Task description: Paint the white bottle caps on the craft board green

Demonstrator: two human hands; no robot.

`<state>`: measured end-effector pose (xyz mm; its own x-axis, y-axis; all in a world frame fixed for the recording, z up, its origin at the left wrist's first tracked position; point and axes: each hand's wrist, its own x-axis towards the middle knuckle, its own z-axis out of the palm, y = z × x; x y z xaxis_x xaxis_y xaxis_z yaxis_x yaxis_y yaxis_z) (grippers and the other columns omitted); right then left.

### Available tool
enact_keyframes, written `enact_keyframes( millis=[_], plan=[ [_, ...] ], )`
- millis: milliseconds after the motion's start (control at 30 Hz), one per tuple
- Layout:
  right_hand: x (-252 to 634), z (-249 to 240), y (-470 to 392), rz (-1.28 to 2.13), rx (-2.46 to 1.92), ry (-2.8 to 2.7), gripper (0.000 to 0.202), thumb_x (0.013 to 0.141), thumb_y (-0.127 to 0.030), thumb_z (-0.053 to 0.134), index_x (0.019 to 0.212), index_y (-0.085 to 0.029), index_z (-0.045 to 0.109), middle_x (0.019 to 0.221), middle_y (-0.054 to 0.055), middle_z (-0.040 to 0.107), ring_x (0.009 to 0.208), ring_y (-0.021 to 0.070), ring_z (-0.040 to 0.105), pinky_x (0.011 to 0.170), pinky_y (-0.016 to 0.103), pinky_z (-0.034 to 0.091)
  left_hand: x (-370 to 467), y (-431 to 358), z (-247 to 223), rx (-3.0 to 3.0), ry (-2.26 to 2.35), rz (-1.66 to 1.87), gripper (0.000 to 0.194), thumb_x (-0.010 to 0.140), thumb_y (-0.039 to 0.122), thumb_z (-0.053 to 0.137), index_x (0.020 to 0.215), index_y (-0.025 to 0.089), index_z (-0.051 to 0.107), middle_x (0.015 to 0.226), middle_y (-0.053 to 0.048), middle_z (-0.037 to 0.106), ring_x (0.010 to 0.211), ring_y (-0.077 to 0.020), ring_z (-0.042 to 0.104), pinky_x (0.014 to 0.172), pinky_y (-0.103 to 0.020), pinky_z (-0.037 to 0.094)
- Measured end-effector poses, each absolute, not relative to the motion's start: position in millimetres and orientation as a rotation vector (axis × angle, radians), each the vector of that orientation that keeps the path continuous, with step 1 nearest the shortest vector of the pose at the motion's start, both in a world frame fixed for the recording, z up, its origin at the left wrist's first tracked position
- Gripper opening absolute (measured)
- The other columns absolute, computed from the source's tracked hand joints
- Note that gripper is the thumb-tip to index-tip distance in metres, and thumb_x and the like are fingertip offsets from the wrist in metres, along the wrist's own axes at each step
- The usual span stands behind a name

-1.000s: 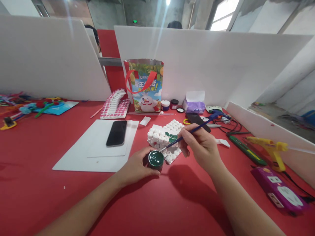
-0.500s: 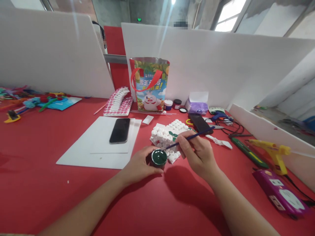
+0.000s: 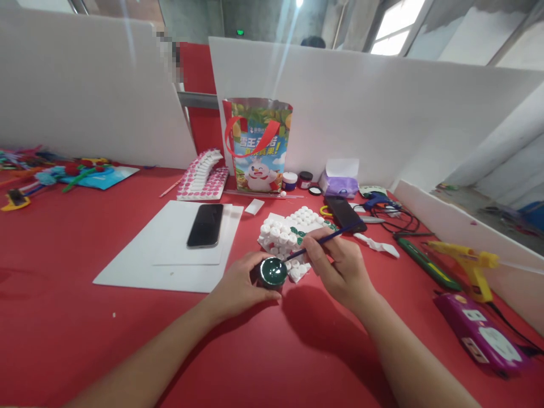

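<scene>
My left hand (image 3: 243,279) is wrapped round a small jar of dark green paint (image 3: 273,273), its open mouth facing up and tilted slightly toward me. Between the thumb and fingers of my right hand (image 3: 338,260) is a thin dark blue paintbrush (image 3: 325,239). Its tip reaches the far rim of the jar; whether it touches the paint I cannot tell. Just behind the jar lies a piece covered in rows of white rolled pieces (image 3: 278,231), a few of them painted green and a little red showing. My right hand partly hides it.
A phone (image 3: 205,225) rests on white boards (image 3: 140,272) to the left. Behind stand a printed bag (image 3: 260,153), paint jars (image 3: 289,181) and a purple tissue pack (image 3: 340,184). On the right lie a black phone (image 3: 346,214), a green cutter (image 3: 427,264), a yellow glue gun (image 3: 474,263) and a purple box (image 3: 478,334).
The brush tip has shifted slightly along the jar's rim, and my right hand has moved a little left. Both hands keep their holds. The whole view has shifted slightly.
</scene>
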<state>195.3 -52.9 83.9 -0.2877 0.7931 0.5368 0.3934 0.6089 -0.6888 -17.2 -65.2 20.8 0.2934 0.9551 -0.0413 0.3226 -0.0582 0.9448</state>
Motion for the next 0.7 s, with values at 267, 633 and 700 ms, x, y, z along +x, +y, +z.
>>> enact_keyframes(
  millis=[267,633,700],
  plan=[
    [196,90,-54,0.627,-0.973,-1.678,0.033,0.102,-0.047,0.057,0.08,-0.021,0.059,0.055,-0.004,0.057,0.041,0.0086,0.045,0.042,0.023,0.037,-17,-65,22,1.532,1.228,0.818,0.057,0.062,0.036,0.09,0.113,0.021,0.069,0.122,-0.009,0.071,0.116,-0.0321,0.065,0.103,-0.045,0.049],
    [196,88,-43,0.973,-1.003,-1.354,0.044,0.086,-0.059,0.075,0.073,-0.019,0.06,0.051,-0.003,0.062,0.034,0.0095,0.051,0.033,0.021,0.04,-14,-66,26,1.477,1.228,0.821,0.054,0.062,0.034,0.088,0.111,0.02,0.069,0.116,-0.008,0.073,0.111,-0.031,0.067,0.101,-0.045,0.05],
    [196,88,-44,1.004,-0.992,-1.41,0.045,0.085,-0.06,0.075,0.073,-0.019,0.061,0.05,-0.003,0.061,0.034,0.01,0.052,0.034,0.022,0.042,-15,-66,25,1.469,1.203,0.829,0.055,0.063,0.035,0.088,0.112,0.02,0.068,0.118,-0.009,0.072,0.111,-0.0306,0.067,0.101,-0.045,0.05]
  ],
)
